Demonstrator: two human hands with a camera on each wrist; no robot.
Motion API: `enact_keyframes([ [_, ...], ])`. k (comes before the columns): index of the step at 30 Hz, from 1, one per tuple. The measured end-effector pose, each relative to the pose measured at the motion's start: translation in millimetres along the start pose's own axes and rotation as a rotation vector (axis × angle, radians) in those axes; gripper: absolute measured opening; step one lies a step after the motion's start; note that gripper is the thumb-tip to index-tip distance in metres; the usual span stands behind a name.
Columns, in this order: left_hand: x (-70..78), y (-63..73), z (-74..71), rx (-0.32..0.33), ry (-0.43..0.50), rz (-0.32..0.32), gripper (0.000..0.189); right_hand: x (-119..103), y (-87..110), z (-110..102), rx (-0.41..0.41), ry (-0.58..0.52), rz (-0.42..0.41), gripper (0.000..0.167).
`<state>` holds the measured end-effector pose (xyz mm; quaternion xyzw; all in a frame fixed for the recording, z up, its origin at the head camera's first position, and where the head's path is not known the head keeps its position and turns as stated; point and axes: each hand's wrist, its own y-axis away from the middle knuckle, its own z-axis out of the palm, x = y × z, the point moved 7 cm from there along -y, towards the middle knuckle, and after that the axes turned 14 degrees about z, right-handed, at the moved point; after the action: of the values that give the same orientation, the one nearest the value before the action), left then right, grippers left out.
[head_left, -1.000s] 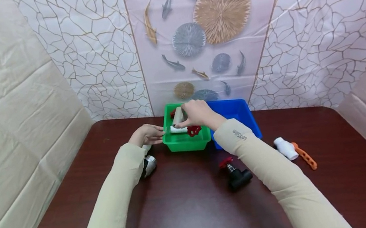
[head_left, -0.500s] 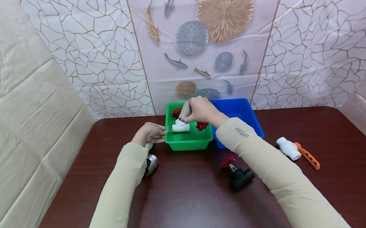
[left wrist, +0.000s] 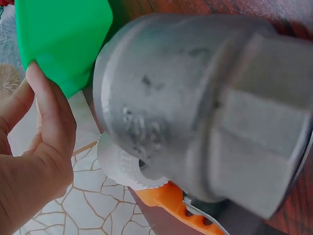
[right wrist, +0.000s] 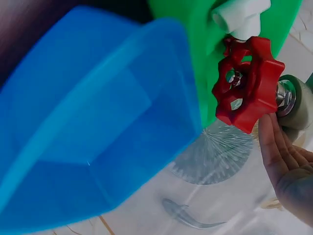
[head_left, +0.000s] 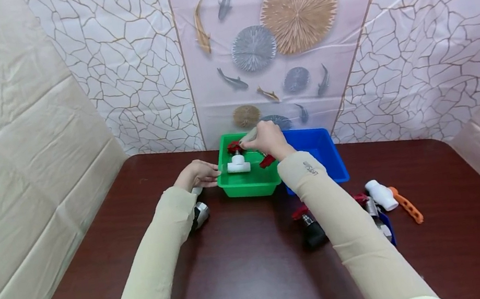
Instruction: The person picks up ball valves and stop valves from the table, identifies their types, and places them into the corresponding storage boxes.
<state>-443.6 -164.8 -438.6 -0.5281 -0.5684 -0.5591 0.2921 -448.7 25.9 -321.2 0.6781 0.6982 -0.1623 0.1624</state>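
Head view: part-way along, your right hand point(head_left: 270, 139) loaded

Dark red-brown table point(head_left: 243, 281) underneath everything. At its far side stands the blue bin point(head_left: 335, 157), with the green bin point(head_left: 251, 190) just beside it to your left. No valve shows in the visible part of the blue one.

Your right hand grasps a beige valve point(head_left: 250, 139) by its body, at the right side of the green bin; its red handwheel point(right wrist: 266, 81) points back toward you. Cannot tell whether the valve touches the bin floor. Your left hand point(head_left: 198, 174) has its fingers loosely extended, tips at the green bin's left rim, no valve in it.

Done, as I judge it: one white tee valve point(head_left: 239, 166) with a red wheel lies in the green bin. The beige one looks to be the piece in progress, not yet let go.

Apparently left: on the table, a black valve point(head_left: 313, 236) near your right sleeve, metal fittings point(head_left: 372, 209) half hidden past it, a white ball valve point(head_left: 381, 195) with an orange lever point(head_left: 408, 205) farther right, and a silver valve point(head_left: 203, 212) by your left sleeve.
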Motion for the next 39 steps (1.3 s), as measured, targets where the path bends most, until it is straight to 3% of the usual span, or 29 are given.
enact_keyframes([
  [4,2.3,7.3,1.2,0.010,0.000,0.006,0.032,3,-7.7,0,0.017,0.044,0.040,0.045],
  [5,11.1,20.9,4.1,0.037,-0.023,-0.001,0.034,3,-9.5,0,0.026,0.062,0.045,0.045],
  [11,33.8,50.1,9.9,0.026,-0.026,-0.006,0.040,-3,-14.8,-1,0.018,0.099,0.042,0.052],
  [18,17.0,27.9,5.5,0.060,-0.025,0.020,0.035,0,-17.1,6,0.005,0.114,0.103,0.050],
  [29,17.1,28.9,4.2,0.080,-0.047,0.030,0.033,1,-31.6,14,0.055,0.192,0.190,0.052],
  [35,15.1,28.9,4.5,0.090,-0.033,0.025,0.033,11,-33.0,22,-0.013,0.201,0.298,0.063],
  [39,16.0,29.5,3.7,0.097,-0.033,0.037,0.032,15,-35.8,29,-0.030,0.204,0.321,0.063],
])
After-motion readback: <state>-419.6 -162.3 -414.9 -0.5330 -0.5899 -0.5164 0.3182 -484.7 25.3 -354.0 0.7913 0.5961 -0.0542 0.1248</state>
